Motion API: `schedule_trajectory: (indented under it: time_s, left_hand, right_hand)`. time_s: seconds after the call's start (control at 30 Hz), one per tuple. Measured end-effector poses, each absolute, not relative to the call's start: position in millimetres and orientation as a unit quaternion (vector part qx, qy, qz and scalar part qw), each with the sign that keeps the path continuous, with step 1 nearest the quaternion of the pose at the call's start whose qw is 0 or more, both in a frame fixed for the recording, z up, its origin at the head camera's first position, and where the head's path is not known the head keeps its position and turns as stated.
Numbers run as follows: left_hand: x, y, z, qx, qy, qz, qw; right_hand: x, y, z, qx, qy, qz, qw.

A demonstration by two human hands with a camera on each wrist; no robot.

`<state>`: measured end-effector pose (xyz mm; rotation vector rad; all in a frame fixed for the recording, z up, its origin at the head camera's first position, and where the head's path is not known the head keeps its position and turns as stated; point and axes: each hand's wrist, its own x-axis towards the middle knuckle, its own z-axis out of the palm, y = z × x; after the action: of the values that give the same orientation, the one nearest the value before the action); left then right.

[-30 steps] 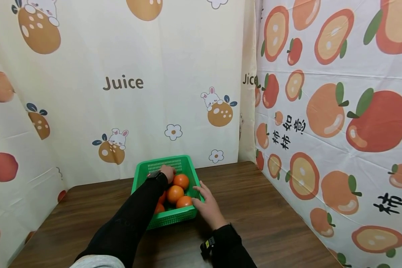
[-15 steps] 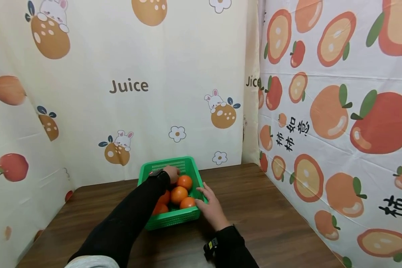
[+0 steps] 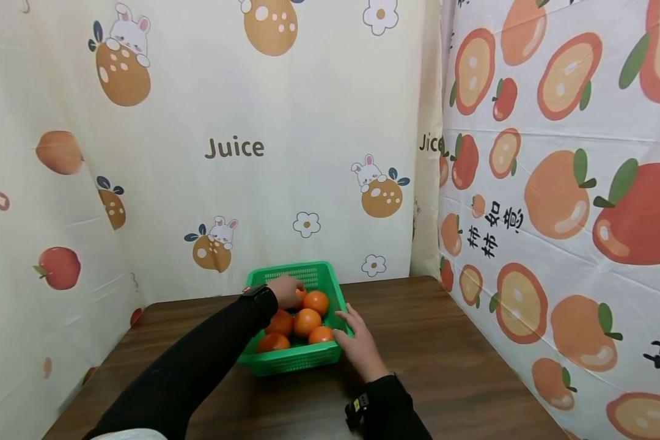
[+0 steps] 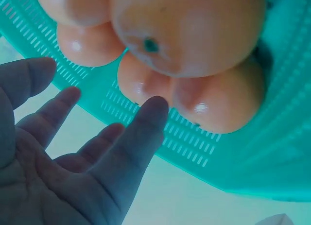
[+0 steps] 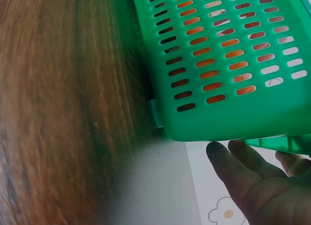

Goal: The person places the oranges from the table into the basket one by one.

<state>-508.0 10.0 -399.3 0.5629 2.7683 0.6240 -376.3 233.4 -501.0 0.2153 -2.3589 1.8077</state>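
Green basket (image 3: 289,362) on desk (image 3: 445,360): five oranges (image 3: 307,321) inside, none out; left hand (image 3: 288,289) open over them, right hand (image 3: 360,343) open against rim.

You are working at a dark wooden table (image 3: 445,360). A green slotted basket (image 3: 294,362) sits directly on its far middle.
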Motion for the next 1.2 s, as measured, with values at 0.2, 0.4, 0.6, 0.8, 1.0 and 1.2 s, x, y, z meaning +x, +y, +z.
schedule_trajectory:
  time_s: [0.2, 0.4, 0.6, 0.8, 1.0, 1.2]
  left_hand:
    - [-501.2, -0.8, -399.4, 0.236, 0.956, 0.16, 0.072]
    - [-489.8, -15.1, -393.8, 0.239, 0.954, 0.166, 0.068]
    - [-466.4, -31.6, -379.4, 0.241, 0.957, 0.161, 0.025]
    - [-440.2, -53.0, -384.4, 0.207, 0.966, 0.156, 0.015]
    - [-415.3, -73.3, -411.7, 0.165, 0.973, 0.159, 0.003]
    - [-391.1, -75.0, -431.9, 0.128, 0.967, 0.218, 0.018]
  right_hand:
    - [-374.3, 233.4, -502.2, 0.073, -0.789, 0.604, 0.085]
    - [-374.4, 234.1, -503.7, 0.064, -0.792, 0.601, 0.086]
    - [-375.3, 233.8, -504.3, 0.064, -0.793, 0.599, 0.093]
    - [-375.6, 232.9, -502.3, 0.062, -0.794, 0.598, 0.089]
    - [-373.7, 229.9, -501.2, 0.059, -0.795, 0.597, 0.089]
    - [-372.2, 226.7, -500.2, 0.058, -0.801, 0.589, 0.089]
